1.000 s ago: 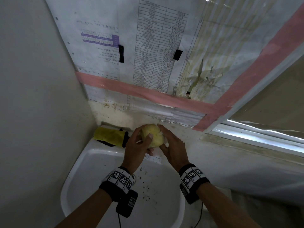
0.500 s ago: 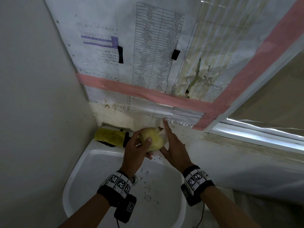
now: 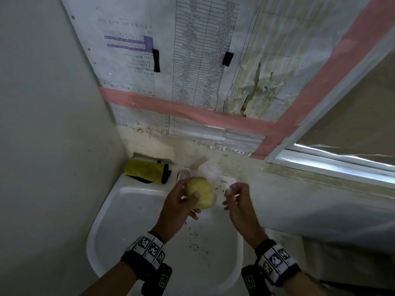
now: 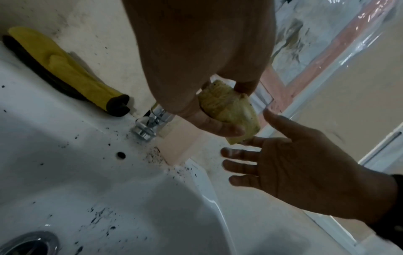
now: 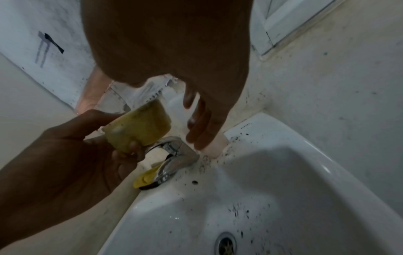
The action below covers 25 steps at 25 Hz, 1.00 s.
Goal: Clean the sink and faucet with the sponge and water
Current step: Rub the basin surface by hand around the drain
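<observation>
My left hand (image 3: 181,201) grips a yellow, grimy sponge (image 3: 202,192) above the back rim of the white sink (image 3: 128,210), over the chrome faucet (image 4: 150,124). The left wrist view has the sponge (image 4: 231,108) squeezed between thumb and fingers. My right hand (image 3: 235,197) hovers just right of the sponge with relaxed fingers, holding nothing; the left wrist view shows its palm (image 4: 294,163) spread. In the right wrist view its fingertips (image 5: 200,131) hang over a pale pink bottle (image 5: 216,148) beside the faucet (image 5: 172,155). Black specks dot the basin (image 5: 283,172).
A yellow glove with a black cuff (image 3: 147,170) lies on the sink's back left corner against the wall. The drain (image 5: 225,245) is at the basin's bottom. Taped paper sheets cover the wall behind, and a window frame (image 3: 331,167) runs along the right.
My right hand was against the sponge, then raised its fingers, and has now drawn away to the right. My left hand keeps its grip on the sponge.
</observation>
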### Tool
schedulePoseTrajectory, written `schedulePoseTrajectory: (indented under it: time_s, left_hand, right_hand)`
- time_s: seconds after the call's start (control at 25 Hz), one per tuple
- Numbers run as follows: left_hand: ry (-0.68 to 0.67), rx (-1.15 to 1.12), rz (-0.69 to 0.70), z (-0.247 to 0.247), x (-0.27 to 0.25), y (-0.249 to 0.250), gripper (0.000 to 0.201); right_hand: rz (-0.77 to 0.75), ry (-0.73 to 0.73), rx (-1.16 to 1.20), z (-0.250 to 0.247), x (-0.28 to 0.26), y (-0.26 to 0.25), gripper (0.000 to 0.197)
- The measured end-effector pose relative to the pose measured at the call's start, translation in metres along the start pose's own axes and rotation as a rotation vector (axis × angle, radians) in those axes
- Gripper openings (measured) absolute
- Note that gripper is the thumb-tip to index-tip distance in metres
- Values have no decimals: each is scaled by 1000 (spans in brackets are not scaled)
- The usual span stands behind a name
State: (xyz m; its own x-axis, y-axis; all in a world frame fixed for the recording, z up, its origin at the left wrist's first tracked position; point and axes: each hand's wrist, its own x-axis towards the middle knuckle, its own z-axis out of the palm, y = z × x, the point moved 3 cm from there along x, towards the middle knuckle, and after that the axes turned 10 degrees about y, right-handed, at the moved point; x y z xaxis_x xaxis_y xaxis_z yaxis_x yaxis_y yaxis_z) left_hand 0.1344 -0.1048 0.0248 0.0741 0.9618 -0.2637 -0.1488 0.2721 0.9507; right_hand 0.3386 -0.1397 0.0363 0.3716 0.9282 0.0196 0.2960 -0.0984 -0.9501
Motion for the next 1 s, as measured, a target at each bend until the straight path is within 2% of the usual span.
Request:
schedulePoseTrajectory:
  time_s: [0.04, 0.12, 0.2, 0.28, 0.4, 0.52, 0.64, 0.72, 0.8, 0.92, 1.0]
  left_hand:
    - [-44, 9, -15, 2, -4, -6, 47]
    - [-119, 85, -26, 7, -11, -19, 48]
    - [-150, 230, 4, 7, -14, -35, 49]
    - [-190, 258, -49, 4, -16, -49, 52]
    - [-266, 240, -178, 0, -22, -57, 57]
    - [-324, 413, -157, -4, -26, -62, 58]
    - [-299, 635, -55, -17, -23, -71, 54]
    - [-231, 771, 85, -28, -20, -72, 41]
    - [-222, 807, 165, -35, -17, -72, 35]
    - [-335, 881, 109, -46, -18, -81, 36]
    - [-457, 945, 27, -54, -22, -93, 36]
  right_hand:
    - [110, -134, 4, 5, -12, 2, 21]
    - [329, -355, 44, 16, -33, 8, 44]
    - [464, -418, 125, 22, -43, 13, 48]
    - [544, -404, 188, 23, -48, 17, 47]
    - [570, -356, 79, 24, -53, 25, 48]
    - [626, -245, -16, 24, -57, 30, 57]
    - [701, -141, -89, 18, -51, 42, 47]
    - [604, -157, -289, 14, -48, 54, 46]
    - [405, -272, -618, 14, -49, 63, 54]
    - [110, -479, -1101, 28, -73, 84, 69]
    - [-37, -541, -1283, 36, -94, 96, 68]
